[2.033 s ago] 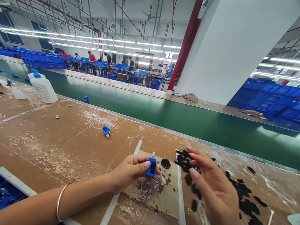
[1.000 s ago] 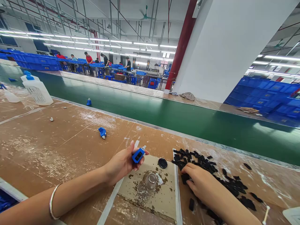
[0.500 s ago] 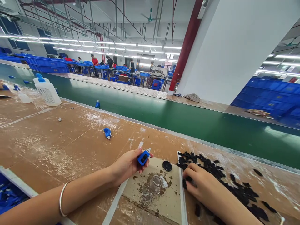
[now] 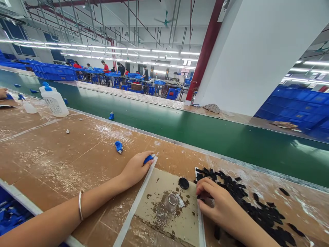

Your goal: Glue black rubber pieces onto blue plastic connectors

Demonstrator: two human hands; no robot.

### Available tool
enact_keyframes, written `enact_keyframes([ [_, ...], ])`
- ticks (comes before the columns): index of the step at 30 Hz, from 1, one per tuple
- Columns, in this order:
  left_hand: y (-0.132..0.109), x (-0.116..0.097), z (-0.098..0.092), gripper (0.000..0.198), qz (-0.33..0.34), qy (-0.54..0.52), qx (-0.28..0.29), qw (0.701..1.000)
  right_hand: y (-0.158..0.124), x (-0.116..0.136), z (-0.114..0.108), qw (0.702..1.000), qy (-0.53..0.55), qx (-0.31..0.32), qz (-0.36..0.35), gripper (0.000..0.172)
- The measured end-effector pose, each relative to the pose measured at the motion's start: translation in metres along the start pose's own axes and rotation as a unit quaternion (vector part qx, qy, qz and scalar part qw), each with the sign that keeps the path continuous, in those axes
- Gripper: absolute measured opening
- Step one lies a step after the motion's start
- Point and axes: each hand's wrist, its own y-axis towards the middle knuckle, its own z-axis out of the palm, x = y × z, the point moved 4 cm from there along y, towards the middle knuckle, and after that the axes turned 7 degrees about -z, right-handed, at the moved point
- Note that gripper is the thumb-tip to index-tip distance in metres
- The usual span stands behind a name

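- Blue plastic part (image 4: 148, 159): we find it clamped in the grip of the left hand (image 4: 136, 168), low by the upper end of the left tape strip (image 4: 136, 203); whether it touches the tabletop (image 4: 89, 164) we cannot tell.
- Change: half a second ago we have it tipped up at the corner of the beige pad (image 4: 185, 226), dark inset toward us. Now it sits farther out, inset hidden behind the fingers; we judge the hands to be more widely parted.
- Right hand (image 4: 218, 197): at the pad's right edge, beside loose black pieces (image 4: 267, 212). Thumb and fingertips nearly meet; something dark shows there, but we cannot tell whether it is held.
- In the way: a clear cup (image 4: 171, 201) stands on the wet-spattered pad between the hands, near a black lid (image 4: 183, 183).
- Around: a second blue part (image 4: 118, 146) lies on the tabletop, another (image 4: 111, 116) on the green belt (image 4: 159, 120). Farther left we note a white bottle (image 4: 54, 101).
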Motion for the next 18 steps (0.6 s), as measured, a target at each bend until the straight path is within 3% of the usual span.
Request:
enact_keyframes([
  [4,0.014,0.013,-0.011,0.034,0.025,0.151,-0.044,0.987,0.001,0.001,0.009,0.999,0.023,-0.008,-0.023,0.017],
  [10,0.022,0.029,-0.028,0.033,-0.011,0.334,-0.123,0.935,-0.001,-0.005,0.011,0.997,-0.062,-0.014,-0.042,0.018],
  [13,0.020,0.030,-0.027,0.034,-0.013,0.340,-0.139,0.930,-0.003,-0.003,0.011,0.994,-0.098,-0.004,-0.052,0.019],
  [18,0.014,0.024,-0.015,0.027,-0.001,0.277,-0.108,0.955,-0.003,0.000,0.015,0.988,-0.146,0.002,-0.058,0.022],
])
